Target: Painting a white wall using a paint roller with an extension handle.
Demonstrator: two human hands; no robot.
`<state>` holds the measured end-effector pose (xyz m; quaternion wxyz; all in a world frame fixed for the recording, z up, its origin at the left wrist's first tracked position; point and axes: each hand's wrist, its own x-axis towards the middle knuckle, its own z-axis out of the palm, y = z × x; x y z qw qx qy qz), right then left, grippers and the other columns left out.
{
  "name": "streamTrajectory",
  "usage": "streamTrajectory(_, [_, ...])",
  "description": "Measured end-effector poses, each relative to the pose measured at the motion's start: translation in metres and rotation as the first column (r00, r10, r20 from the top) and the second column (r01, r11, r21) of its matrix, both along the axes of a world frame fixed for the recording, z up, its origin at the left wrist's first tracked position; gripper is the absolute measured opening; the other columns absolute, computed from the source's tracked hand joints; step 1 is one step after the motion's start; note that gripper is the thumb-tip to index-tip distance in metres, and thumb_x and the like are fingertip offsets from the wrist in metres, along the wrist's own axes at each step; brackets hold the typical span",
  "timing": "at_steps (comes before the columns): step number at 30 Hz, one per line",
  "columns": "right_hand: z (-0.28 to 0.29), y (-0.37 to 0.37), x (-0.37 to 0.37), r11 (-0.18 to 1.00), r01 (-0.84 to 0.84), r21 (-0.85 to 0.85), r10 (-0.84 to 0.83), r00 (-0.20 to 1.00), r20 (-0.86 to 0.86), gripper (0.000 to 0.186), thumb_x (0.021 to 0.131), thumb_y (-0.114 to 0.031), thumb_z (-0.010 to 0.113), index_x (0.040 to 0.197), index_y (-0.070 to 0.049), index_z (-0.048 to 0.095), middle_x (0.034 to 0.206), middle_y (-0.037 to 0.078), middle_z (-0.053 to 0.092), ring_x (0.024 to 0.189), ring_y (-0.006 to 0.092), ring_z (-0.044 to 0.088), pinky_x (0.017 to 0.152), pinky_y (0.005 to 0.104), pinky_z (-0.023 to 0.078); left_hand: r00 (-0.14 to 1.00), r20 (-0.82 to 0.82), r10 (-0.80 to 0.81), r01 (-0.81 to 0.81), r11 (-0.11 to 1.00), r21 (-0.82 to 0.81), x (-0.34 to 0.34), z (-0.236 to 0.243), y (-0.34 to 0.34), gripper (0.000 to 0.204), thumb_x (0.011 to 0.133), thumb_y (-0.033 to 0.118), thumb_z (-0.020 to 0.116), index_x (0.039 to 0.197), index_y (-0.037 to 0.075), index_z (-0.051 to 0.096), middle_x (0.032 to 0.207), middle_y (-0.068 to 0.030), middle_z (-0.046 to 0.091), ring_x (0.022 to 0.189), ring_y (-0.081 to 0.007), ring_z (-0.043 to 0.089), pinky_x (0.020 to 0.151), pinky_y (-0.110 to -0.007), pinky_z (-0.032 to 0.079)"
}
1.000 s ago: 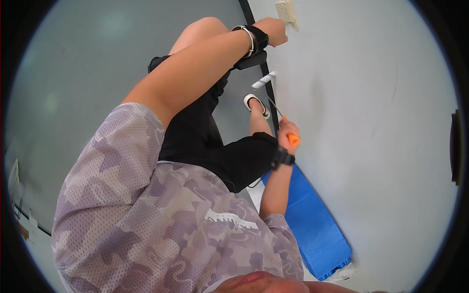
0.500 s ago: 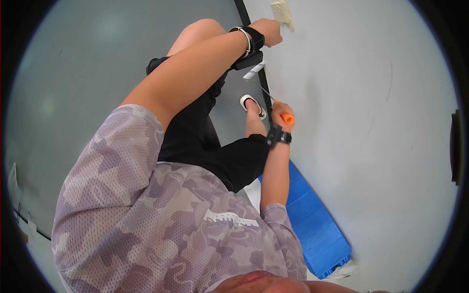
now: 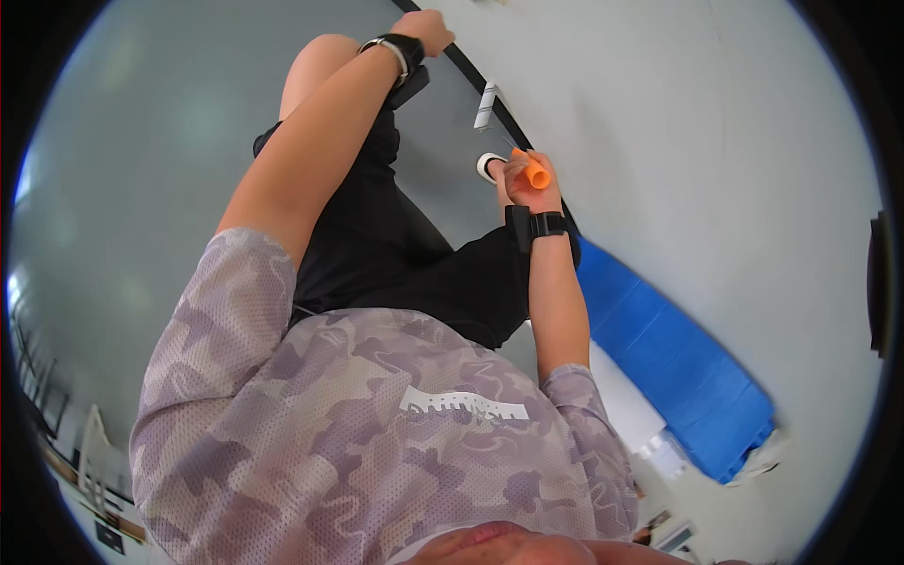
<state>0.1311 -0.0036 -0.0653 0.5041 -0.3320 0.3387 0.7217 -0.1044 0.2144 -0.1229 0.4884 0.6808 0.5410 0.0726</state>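
Note:
My right hand (image 3: 533, 188) is closed around the orange handle of a small paint roller (image 3: 537, 176). A thin wire frame runs from the handle to the white roller sleeve (image 3: 486, 105), which lies close to the black baseboard strip (image 3: 508, 122) along the wall's foot. My left hand (image 3: 430, 31) is at the far end of that strip, next to the wall, curled into a fist. Its fingertips face away, so I cannot make out what they hold, if anything. Both wrists wear black bands.
The pale wall (image 3: 697, 160) fills the right side. A long blue sheet (image 3: 669, 348) lies along its foot, beside a white panel (image 3: 617, 386). Grey floor (image 3: 179, 141) spreads to the left. My bent knee (image 3: 325, 61) and a white-edged shoe (image 3: 490, 168) are near the hands.
My left hand has moved left and upward in view, off the wall toward the baseboard. My right hand with the roller has shifted slightly up. The blue sheet shows more as the view turned.

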Motion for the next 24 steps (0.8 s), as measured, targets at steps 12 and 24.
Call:
streamTrajectory(12, [-0.025, -0.037, -0.023, 0.961, -0.172, 0.218, 0.098, 0.945, 0.313, 0.021, 0.084, -0.029, 0.057, 0.089, -0.009, 0.053, 0.085, 0.005, 0.055, 0.08, 0.0176, 0.054, 0.074, 0.0304, 0.047, 0.942, 0.326, 0.077, 0.255, 0.469, -0.846, 0.087, 0.047, -0.155, 0.044, 0.083, 0.046, 0.055, 0.093, 0.003, 0.052, 0.077, -0.0054, 0.055, 0.069, -0.0141, 0.057, 0.061, -0.027, 0.05])
streamTrajectory(24, [-0.035, -0.106, -0.024, 0.953, -0.235, 0.192, 0.113, 0.863, 0.493, 0.03, 0.085, -0.034, 0.053, 0.099, -0.008, 0.054, 0.099, 0.004, 0.058, 0.09, 0.0162, 0.055, 0.082, 0.0316, 0.045, 0.762, 0.295, 0.576, 0.321, 0.059, -0.945, 0.094, 0.034, -0.209, 0.011, 0.082, 0.009, 0.051, 0.089, 0.004, 0.045, 0.077, -0.0062, 0.051, 0.066, -0.0143, 0.054, 0.056, -0.023, 0.05])
